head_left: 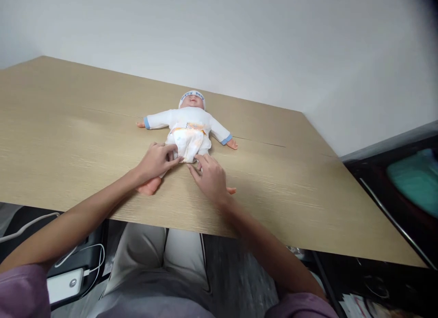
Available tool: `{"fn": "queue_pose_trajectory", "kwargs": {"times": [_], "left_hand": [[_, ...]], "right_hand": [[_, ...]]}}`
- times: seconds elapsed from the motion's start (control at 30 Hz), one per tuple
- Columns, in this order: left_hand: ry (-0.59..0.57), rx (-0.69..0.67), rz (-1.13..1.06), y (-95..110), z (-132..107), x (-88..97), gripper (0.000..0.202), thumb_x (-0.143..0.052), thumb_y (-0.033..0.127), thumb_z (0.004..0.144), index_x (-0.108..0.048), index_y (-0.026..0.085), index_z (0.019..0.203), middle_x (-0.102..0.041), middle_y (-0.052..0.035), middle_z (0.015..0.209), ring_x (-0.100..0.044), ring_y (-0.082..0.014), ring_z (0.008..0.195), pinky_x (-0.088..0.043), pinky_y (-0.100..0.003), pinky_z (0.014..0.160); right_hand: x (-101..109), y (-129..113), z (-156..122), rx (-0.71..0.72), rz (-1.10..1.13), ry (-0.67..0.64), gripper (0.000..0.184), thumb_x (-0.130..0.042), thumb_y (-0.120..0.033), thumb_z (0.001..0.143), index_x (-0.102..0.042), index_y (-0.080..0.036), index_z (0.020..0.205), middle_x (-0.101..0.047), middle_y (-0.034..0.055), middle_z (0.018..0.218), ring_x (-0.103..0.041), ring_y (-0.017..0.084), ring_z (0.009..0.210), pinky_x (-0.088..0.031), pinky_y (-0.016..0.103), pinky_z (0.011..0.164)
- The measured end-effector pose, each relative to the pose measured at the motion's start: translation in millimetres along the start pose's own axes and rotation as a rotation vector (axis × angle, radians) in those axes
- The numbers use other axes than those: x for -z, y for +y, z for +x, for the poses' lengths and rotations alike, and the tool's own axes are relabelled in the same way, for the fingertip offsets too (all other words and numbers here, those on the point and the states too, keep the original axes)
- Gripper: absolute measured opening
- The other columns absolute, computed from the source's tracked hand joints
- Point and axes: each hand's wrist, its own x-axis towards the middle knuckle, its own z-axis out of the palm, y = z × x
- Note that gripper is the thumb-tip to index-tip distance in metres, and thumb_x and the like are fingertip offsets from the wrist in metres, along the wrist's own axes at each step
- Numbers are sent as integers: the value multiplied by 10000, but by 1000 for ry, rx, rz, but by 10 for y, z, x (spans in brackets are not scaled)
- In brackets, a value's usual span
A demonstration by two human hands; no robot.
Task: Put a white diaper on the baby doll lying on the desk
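Note:
On the wooden table a baby doll [190, 115] lies on its back, arms spread, in a white top with blue cuffs and a white cap. A white diaper [187, 142] with an orange patterned waistband covers its front. My left hand [159, 159] pinches the diaper's edge by the leg on the left, thumb and fingers together. At the other leg, my right hand [209, 174] has its thumb and fingers closed on the diaper's lower edge. The doll's legs are mostly hidden under my hands; a foot [149, 186] shows below my left wrist.
The table [290, 190] reaches back to a white wall [219, 39]. A white power bank [65, 284] with a cable lies on a black surface at lower left. At the right stands a dark object with a glossy greenish panel [414, 179].

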Motion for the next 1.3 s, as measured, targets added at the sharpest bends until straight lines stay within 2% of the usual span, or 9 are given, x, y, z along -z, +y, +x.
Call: {"fn": "queue_pose_trajectory", "kwargs": {"times": [0.1, 0.3, 0.4, 0.5, 0.6, 0.8, 1.03, 1.17, 1.3], "left_hand": [[7, -34, -27, -34, -28, 3, 312, -657, 517, 1087, -665, 240, 943, -727, -26, 855, -676, -276, 933, -415, -429, 966], [36, -75, -146, 12, -55, 54, 227, -644, 449, 1076, -682, 227, 1101, -726, -134, 1384, -660, -320, 1289, -464, -465, 1105], [19, -67, -153, 38, -47, 75, 219, -623, 442, 1074, -659, 228, 1097, -736, -125, 1309, -657, -322, 1246, -467, -459, 1086], [-13, -58, -127, 33, -35, 81, 245, -605, 472, 1069, -614, 234, 1014, -728, -80, 1074, -647, -301, 1065, -458, -435, 985], [-14, -33, -98, 11, -27, 71, 260, -620, 489, 1042, -587, 238, 980, -671, -55, 945, -604, -290, 961, -443, -435, 930], [55, 43, -314, -37, -7, -13, 315, -733, 490, 965, -556, 239, 1031, -659, -27, 978, -583, -236, 915, -453, -385, 866], [156, 222, -710, -125, 22, -153, 618, -926, 473, 792, -396, 271, 1037, -563, 10, 1036, -548, -165, 913, -474, -319, 834], [170, 299, -761, -129, 0, -166, 673, -972, 475, 727, -479, 265, 1135, -654, -5, 1067, -640, -189, 960, -522, -345, 887], [147, 267, -695, -97, -29, -122, 558, -965, 516, 790, -678, 217, 1163, -776, -62, 1133, -723, -247, 1056, -553, -399, 970]], "right_hand": [[-11, -9, -17, 9, 54, 27, 237, -634, -388, 1136, -781, -240, 1249, -764, 115, 1178, -718, 319, 1081, -516, 401, 874], [15, -81, -6, -5, 132, 35, 199, -643, -351, 1122, -776, -254, 1232, -767, 113, 1297, -745, 317, 1129, -541, 402, 884], [14, -92, 3, 6, 151, 44, 186, -641, -347, 1114, -765, -251, 1215, -767, 122, 1367, -744, 334, 1198, -557, 423, 943], [11, -85, 12, 15, 177, 35, 184, -624, -341, 1113, -750, -256, 1216, -771, 128, 1416, -734, 344, 1261, -554, 440, 1008], [8, -83, 26, 0, 198, 9, 188, -643, -357, 1093, -724, -256, 1228, -806, 125, 1331, -739, 347, 1231, -542, 438, 1002], [10, -92, 64, -167, 291, 17, 292, -727, -434, 1012, -630, -257, 1222, -825, 96, 1185, -758, 299, 982, -514, 388, 846], [125, -7, 93, -276, 494, 133, 371, -791, -530, 978, -622, -251, 1156, -849, 69, 1107, -637, 189, 683, -516, 366, 753], [175, 27, 81, -301, 485, 136, 370, -811, -576, 970, -687, -246, 1084, -875, 66, 1070, -658, 194, 669, -531, 369, 769], [165, 32, 81, -248, 401, 85, 295, -778, -536, 1009, -757, -247, 1067, -895, 72, 1075, -706, 213, 669, -533, 381, 790]]}}
